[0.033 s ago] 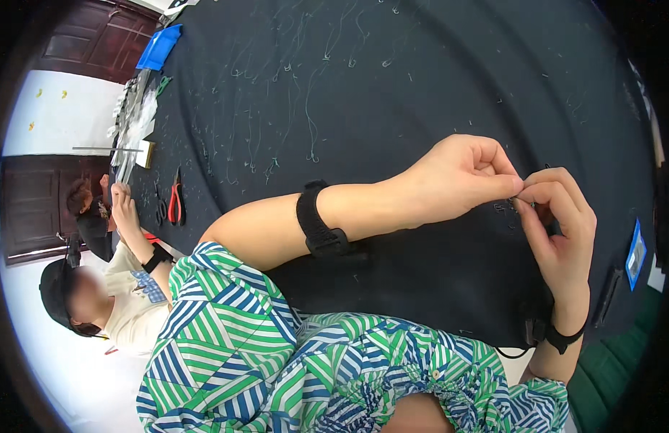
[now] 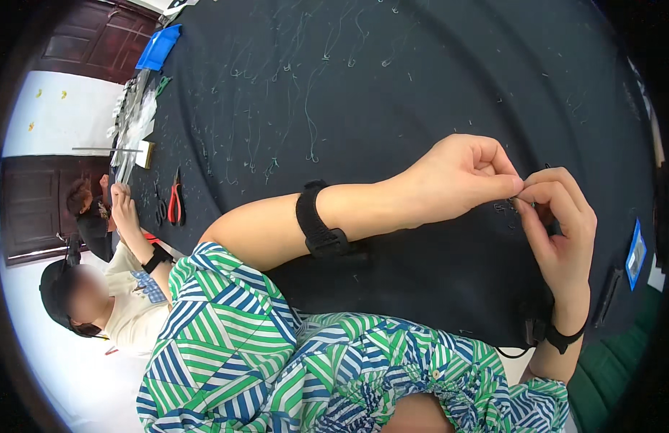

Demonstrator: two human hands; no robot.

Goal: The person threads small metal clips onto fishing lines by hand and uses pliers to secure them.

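While tiny dark piece (image 2: 521,189) sits pinched between fingertips of both hands, too small to identify, I hold it just above black tabletop (image 2: 421,79). My left hand (image 2: 464,177) curled nearly closed, thumb and forefinger nipping it; my right hand (image 2: 562,227) likewise, pinching from opposite side, likely to steady fine work. Thin threads (image 2: 309,123) lie spread further out; red pliers (image 2: 175,202) at far left edge, near co-worker's hand (image 2: 120,196).

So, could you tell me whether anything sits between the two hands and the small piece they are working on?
Nothing visible does: the left hand and right hand already pinch the tiny item between their fingertips above the black cloth.
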